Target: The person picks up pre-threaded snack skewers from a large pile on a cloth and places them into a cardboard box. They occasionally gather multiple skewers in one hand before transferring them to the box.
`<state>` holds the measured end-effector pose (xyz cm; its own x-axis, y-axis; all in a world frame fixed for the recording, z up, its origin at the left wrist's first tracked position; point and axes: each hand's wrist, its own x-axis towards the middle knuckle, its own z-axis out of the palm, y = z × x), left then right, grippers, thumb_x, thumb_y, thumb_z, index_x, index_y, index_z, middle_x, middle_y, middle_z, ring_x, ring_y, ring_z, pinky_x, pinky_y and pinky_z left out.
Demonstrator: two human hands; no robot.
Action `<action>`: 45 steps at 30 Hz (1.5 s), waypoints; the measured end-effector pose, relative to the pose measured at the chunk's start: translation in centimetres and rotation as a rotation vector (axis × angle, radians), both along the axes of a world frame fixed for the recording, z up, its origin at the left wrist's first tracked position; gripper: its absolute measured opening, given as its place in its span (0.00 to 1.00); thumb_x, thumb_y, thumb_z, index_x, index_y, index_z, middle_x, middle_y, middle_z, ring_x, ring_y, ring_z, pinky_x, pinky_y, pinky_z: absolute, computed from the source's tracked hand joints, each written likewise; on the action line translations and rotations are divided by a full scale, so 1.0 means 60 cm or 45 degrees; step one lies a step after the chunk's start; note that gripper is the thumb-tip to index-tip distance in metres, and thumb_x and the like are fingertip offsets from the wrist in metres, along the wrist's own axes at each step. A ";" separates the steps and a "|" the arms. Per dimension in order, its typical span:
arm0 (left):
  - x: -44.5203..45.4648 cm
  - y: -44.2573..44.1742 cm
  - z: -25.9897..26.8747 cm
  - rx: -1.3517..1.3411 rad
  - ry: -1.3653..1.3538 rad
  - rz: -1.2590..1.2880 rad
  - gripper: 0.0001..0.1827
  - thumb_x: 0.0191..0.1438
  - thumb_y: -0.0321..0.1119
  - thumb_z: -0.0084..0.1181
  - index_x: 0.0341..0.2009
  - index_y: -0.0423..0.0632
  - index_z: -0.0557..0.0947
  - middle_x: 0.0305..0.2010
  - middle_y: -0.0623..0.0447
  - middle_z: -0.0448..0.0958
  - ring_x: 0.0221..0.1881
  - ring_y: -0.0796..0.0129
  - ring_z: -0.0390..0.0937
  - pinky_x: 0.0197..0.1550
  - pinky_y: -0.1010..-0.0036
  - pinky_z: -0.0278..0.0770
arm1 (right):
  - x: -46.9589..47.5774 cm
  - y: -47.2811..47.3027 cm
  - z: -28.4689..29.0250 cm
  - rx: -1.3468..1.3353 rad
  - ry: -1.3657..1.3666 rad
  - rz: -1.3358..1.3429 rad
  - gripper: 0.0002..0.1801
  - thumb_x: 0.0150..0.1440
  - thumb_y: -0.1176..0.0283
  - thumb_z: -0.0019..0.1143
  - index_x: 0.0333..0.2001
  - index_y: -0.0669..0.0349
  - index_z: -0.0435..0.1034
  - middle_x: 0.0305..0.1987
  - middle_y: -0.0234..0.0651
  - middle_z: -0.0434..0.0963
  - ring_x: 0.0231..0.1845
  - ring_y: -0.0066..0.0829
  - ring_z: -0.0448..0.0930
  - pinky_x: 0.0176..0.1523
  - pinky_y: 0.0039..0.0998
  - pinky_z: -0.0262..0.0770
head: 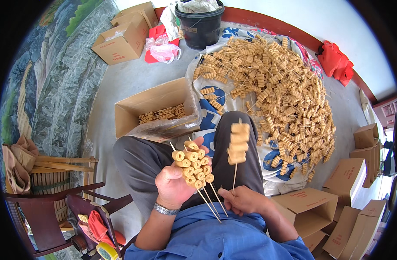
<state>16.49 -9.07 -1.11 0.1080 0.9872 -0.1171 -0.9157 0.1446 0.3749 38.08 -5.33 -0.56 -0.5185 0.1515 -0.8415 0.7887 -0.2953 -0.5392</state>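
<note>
My left hand (174, 186) holds a bundle of skewers threaded with tan, hollow rolled pieces (193, 164), their bare sticks pointing down towards my blue shirt. Just right of it, my right hand (242, 200) grips the stick of one skewer (238, 143), upright, with several tan pieces stacked on it and slightly blurred. Beyond my knees an open cardboard box (153, 94), lined with clear plastic, holds rows of like skewers (162, 113). A large heap of skewers (276, 84) lies on a white and blue sheet to the right.
A black bucket (200, 29) and open cartons (120, 45) stand at the back. A wooden chair (42, 221) and a stool with red cloth (99, 226) and a yellow tape roll (106, 251) are at lower left. Cardboard boxes (305, 198) stand at right, near a red bag (336, 63).
</note>
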 end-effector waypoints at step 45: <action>-0.001 -0.008 0.016 -0.015 -0.159 0.066 0.51 0.40 0.44 0.53 0.69 0.36 0.55 0.66 0.41 0.64 0.64 0.49 0.66 0.66 0.57 0.63 | 0.057 -0.003 -0.003 -0.755 0.741 0.114 0.37 0.70 0.44 0.23 0.18 0.61 0.62 0.16 0.26 0.60 0.15 0.15 0.61 0.20 0.21 0.58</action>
